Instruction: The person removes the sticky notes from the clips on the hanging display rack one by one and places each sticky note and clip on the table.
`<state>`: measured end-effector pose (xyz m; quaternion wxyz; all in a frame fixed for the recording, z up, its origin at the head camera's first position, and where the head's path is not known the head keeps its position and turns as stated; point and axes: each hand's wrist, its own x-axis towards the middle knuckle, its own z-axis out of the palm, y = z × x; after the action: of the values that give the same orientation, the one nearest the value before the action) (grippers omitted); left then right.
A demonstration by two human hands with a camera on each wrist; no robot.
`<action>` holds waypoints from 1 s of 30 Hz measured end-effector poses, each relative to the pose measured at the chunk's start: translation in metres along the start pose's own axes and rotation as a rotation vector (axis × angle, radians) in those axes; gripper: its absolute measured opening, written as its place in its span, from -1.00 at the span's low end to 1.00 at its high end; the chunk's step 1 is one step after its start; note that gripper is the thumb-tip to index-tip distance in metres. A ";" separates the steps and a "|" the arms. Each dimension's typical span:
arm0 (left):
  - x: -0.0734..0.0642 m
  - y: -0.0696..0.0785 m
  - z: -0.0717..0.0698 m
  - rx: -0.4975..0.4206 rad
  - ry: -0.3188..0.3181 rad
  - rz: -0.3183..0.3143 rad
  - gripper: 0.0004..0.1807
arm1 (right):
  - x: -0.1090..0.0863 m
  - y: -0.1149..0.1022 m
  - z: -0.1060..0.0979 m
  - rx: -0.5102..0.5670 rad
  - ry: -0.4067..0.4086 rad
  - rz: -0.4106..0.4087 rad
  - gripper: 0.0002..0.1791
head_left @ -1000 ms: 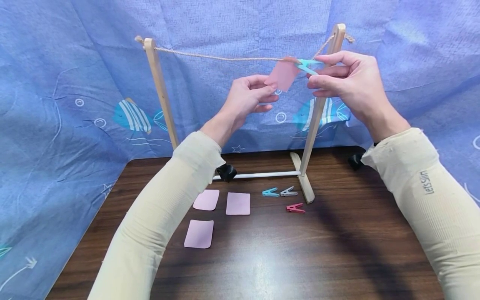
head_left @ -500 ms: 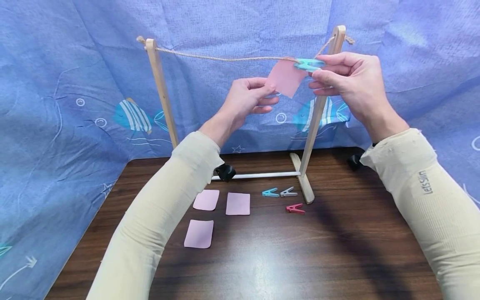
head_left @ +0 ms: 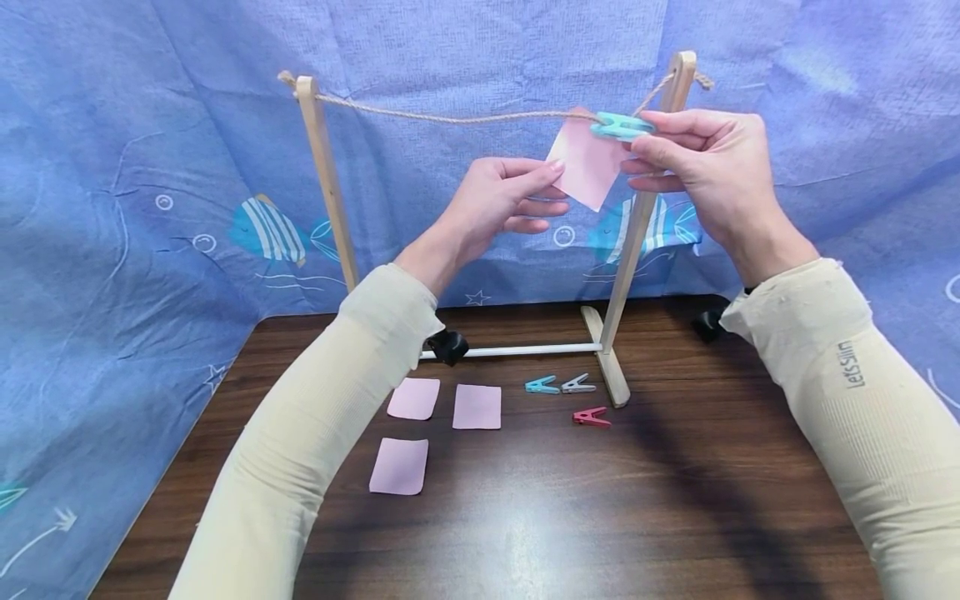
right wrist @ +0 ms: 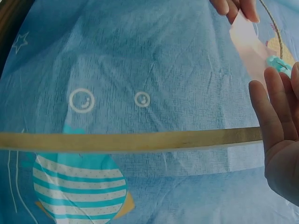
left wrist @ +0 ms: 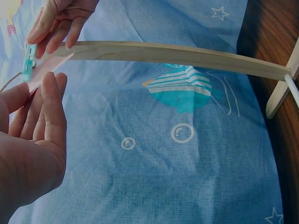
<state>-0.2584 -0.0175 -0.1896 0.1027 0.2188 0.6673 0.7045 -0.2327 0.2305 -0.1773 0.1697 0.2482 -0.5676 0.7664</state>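
Note:
A turquoise clothespin [head_left: 622, 126] sits at the rope [head_left: 450, 119], near the right post, pinched between the thumb and index finger of my right hand [head_left: 708, 162]. From the rope by the clothespin a pink paper square [head_left: 588, 167] slants downward. My left hand [head_left: 502, 196] pinches its left corner between thumb and fingers. In the left wrist view the clothespin [left wrist: 29, 63] stands close above the left thumb, and the paper [left wrist: 49, 70] reaches between both hands. The right wrist view shows the paper [right wrist: 250, 46] edge-lit beside the rope. Whether the clothespin's mouth grips paper and rope cannot be made out.
Pink paper squares lie on the dark wooden table [head_left: 525, 467]: one at the left [head_left: 414, 398], one beside it [head_left: 477, 407], one nearer [head_left: 399, 467]. Turquoise [head_left: 542, 384], grey [head_left: 578, 383] and red clothespins [head_left: 592, 417] lie near the stand's foot [head_left: 613, 375]. Wooden posts [head_left: 327, 175] hold the rope.
The clothespin's handles, spread apart earlier, are now squeezed together. The paper has shifted slightly right and shows more of its face; the left hand has followed it rightward.

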 end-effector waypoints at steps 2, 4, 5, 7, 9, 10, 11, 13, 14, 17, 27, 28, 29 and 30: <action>-0.001 0.000 0.000 0.000 0.001 -0.002 -0.67 | 0.000 0.000 0.000 0.033 0.010 0.012 -0.58; -0.001 0.000 -0.001 -0.002 0.004 0.001 -0.67 | 0.000 0.001 0.000 0.068 0.026 0.023 -0.60; -0.002 0.000 -0.001 -0.003 0.006 0.001 -0.68 | 0.000 0.002 0.000 0.090 0.032 0.027 -0.60; -0.002 0.000 -0.002 -0.005 0.011 0.001 -0.68 | -0.001 0.003 0.001 0.126 0.043 0.031 -0.61; -0.003 0.000 -0.002 -0.008 0.016 0.002 -0.69 | -0.002 0.004 0.002 0.168 0.054 0.035 -0.63; -0.003 0.000 -0.003 -0.013 0.019 -0.001 -0.69 | -0.002 0.005 0.002 0.186 0.058 0.036 -0.63; -0.003 0.000 -0.003 -0.013 0.020 0.003 -0.69 | -0.003 0.006 0.003 0.202 0.059 0.036 -0.64; -0.003 -0.001 -0.004 -0.017 0.021 0.007 -0.69 | -0.004 0.007 0.003 0.214 0.064 0.032 -0.64; -0.004 0.000 -0.004 -0.019 0.023 0.004 -0.69 | -0.004 0.007 0.003 0.208 0.063 0.026 -0.63; -0.004 0.000 -0.005 -0.018 0.027 0.003 -0.69 | -0.005 0.008 0.003 0.137 0.050 -0.019 -0.59; -0.005 -0.002 -0.006 -0.004 0.018 0.020 -0.68 | -0.003 0.006 0.001 0.001 -0.013 -0.115 -0.60; -0.005 -0.003 -0.006 -0.004 0.018 0.018 -0.69 | -0.003 0.006 0.001 0.002 -0.011 -0.112 -0.60; -0.006 -0.003 -0.006 -0.006 0.016 0.017 -0.69 | -0.003 0.006 0.000 0.005 -0.009 -0.109 -0.61; -0.006 -0.003 -0.006 -0.005 0.013 0.018 -0.69 | -0.003 0.006 0.000 0.009 -0.005 -0.104 -0.60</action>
<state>-0.2564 -0.0246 -0.1937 0.0924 0.2199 0.6642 0.7084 -0.2332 0.2286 -0.1840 0.2069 0.2802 -0.5509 0.7584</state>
